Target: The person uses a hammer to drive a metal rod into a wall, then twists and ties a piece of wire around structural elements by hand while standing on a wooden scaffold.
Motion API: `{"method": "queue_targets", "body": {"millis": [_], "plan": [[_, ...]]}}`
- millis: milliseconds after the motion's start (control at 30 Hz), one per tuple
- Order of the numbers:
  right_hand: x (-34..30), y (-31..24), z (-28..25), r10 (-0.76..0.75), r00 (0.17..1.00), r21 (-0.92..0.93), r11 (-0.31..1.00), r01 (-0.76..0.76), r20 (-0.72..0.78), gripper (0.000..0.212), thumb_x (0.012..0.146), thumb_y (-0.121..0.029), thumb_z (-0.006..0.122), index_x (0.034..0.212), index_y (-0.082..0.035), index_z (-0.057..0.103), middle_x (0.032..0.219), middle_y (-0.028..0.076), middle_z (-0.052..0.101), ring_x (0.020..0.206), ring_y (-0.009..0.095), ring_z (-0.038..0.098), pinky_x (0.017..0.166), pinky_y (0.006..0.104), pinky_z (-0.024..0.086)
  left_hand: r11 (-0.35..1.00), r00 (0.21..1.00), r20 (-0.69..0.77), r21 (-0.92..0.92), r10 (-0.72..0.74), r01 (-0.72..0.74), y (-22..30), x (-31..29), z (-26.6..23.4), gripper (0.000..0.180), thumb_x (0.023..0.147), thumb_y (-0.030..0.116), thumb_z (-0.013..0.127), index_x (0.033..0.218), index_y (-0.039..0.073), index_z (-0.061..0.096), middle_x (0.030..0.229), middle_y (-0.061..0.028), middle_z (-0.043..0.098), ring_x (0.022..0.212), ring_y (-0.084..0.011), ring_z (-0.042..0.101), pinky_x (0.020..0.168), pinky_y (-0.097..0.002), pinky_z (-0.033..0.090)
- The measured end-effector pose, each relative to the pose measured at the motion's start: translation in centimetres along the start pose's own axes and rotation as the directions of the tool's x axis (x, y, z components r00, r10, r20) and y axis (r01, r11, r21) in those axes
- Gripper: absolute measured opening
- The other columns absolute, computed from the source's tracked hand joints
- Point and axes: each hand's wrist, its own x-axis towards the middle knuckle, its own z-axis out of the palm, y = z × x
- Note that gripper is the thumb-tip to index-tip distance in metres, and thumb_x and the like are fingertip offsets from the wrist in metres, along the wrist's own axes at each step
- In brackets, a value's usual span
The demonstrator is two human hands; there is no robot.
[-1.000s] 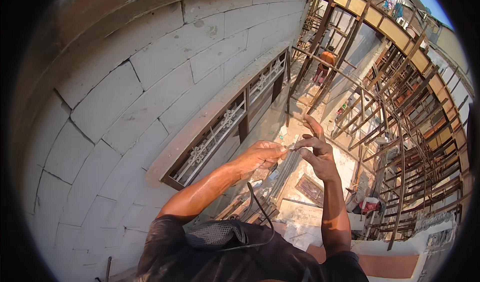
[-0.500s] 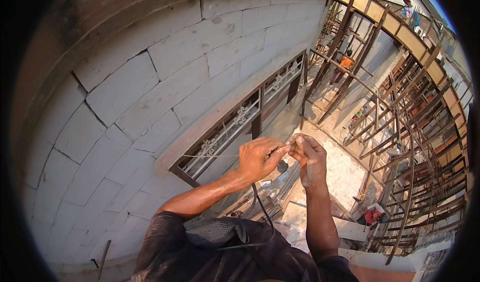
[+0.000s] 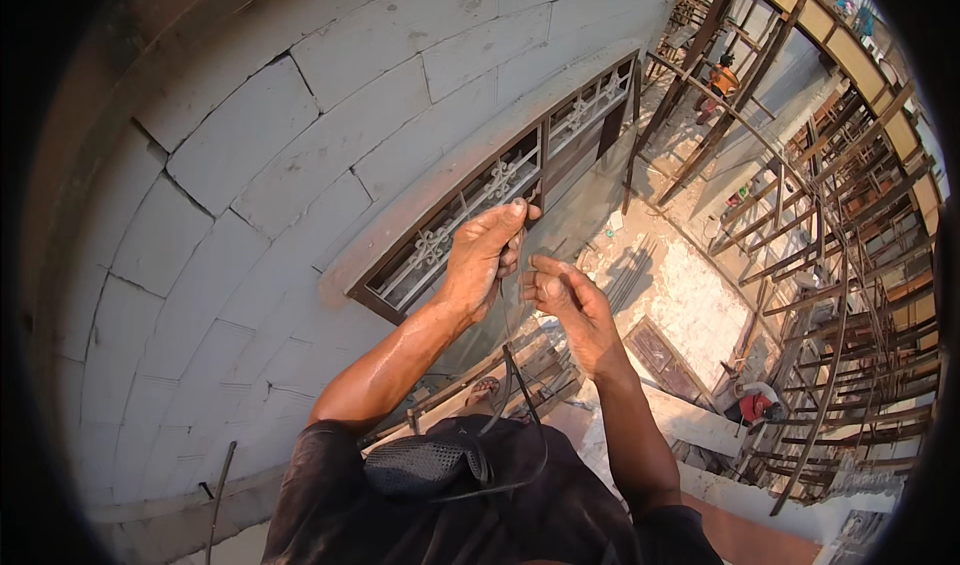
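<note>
In front of my chest, my left hand (image 3: pixel 488 255) is raised with thumb and fingers pinched on a thin string (image 3: pixel 521 257). The string is very fine, and its far end cannot be made out. Just right of it and slightly lower, my right hand (image 3: pixel 572 313) has its fingers curled together, their tips at the string. A grey mesh item (image 3: pixel 420 465) lies against my dark shirt, with a black cord (image 3: pixel 541 435) looping beside it. Behind my left hand is a window frame with white scrollwork bars (image 3: pixel 500 180), set low in the wall.
A grey block wall (image 3: pixel 260 115) with open joints rises at my left. Far below, a foot in a sandal (image 3: pixel 482 393) shows beside boards. Wooden scaffolding (image 3: pixel 830 295) fills the right. A person in orange (image 3: pixel 722 80) and a person in red (image 3: pixel 755 407) are below.
My hands, earlier together at the fingertips, have come apart. The left has gone up and the right down and left. The dark round thing below them no longer shows. My view has shifted slightly.
</note>
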Motion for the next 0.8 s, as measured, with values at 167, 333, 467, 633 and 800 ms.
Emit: {"method": "queue_targets", "body": {"millis": [167, 333, 467, 633, 800], "plan": [[1.2, 6.4, 1.0, -0.136, 0.969, -0.017, 0.991, 0.135, -0.208, 0.03, 0.1, -0.022, 0.072, 0.117, 0.004, 0.068, 0.095, 0.006, 0.068, 0.086, 0.011, 0.064, 0.076, 0.0263, 0.052, 0.944, 0.958, -0.164, 0.276, 0.233, -0.182, -1.7, -1.2, 0.5, 0.033, 0.096, 0.033, 0.077, 0.098, 0.0, 0.078, 0.073, 0.0021, 0.062, 0.063, -0.0043, 0.048, 0.053, -0.0236, 0.035], [3.5, 3.6, -3.0, -0.111, 0.983, -0.137, 0.986, 0.091, -0.146, 0.02, 0.099, -0.018, 0.072, 0.101, 0.002, 0.072, 0.081, 0.001, 0.063, 0.072, 0.006, 0.055, 0.067, 0.022, 0.044, 0.876, 1.0, -0.01, 0.481, 0.013, -0.006, 0.2, -1.0, -5.3, 0.033, 0.1, 0.031, 0.071, 0.11, 0.001, 0.078, 0.074, -0.0001, 0.065, 0.059, -0.0041, 0.047, 0.05, -0.0238, 0.035], [4.8, -1.0, 4.2, -0.204, 0.975, -0.106, 0.975, 0.194, -0.086, 0.016, 0.098, -0.013, 0.072, 0.102, 0.003, 0.072, 0.082, 0.001, 0.065, 0.071, 0.005, 0.054, 0.064, 0.0223, 0.045, 0.83, 0.964, -0.008, 0.51, 0.266, -0.224, -0.9, 2.0, -6.7, 0.028, 0.1, 0.024, 0.071, 0.114, 0.001, 0.077, 0.077, -0.0007, 0.067, 0.058, -0.0041, 0.046, 0.049, -0.0229, 0.036], [9.4, 2.9, 4.7, -0.32, 0.937, -0.238, 0.929, 0.283, -0.136, 0.014, 0.098, -0.011, 0.071, 0.101, 0.003, 0.071, 0.078, -0.001, 0.064, 0.071, 0.004, 0.054, 0.061, 0.0217, 0.044, 0.87, 0.937, -0.111, 0.42, 0.33, -0.257, 5.7, 1.9, -5.7, 0.025, 0.099, 0.02, 0.072, 0.11, -0.001, 0.077, 0.078, -0.0026, 0.067, 0.062, -0.0029, 0.049, 0.052, -0.0207, 0.037], [11.7, 1.7, 9.3, -0.446, 0.888, -0.242, 0.879, 0.412, -0.108, 0.014, 0.1, -0.012, 0.07, 0.101, 0.003, 0.071, 0.078, -0.002, 0.062, 0.068, 0.003, 0.051, 0.06, 0.021, 0.042, 0.846, 0.923, -0.222, 0.507, 0.314, -0.165, 4.7, 4.1, -10.5, 0.027, 0.1, 0.02, 0.071, 0.113, -0.003, 0.076, 0.076, -0.0005, 0.067, 0.06, -0.0019, 0.048, 0.051, -0.0193, 0.034]]}}
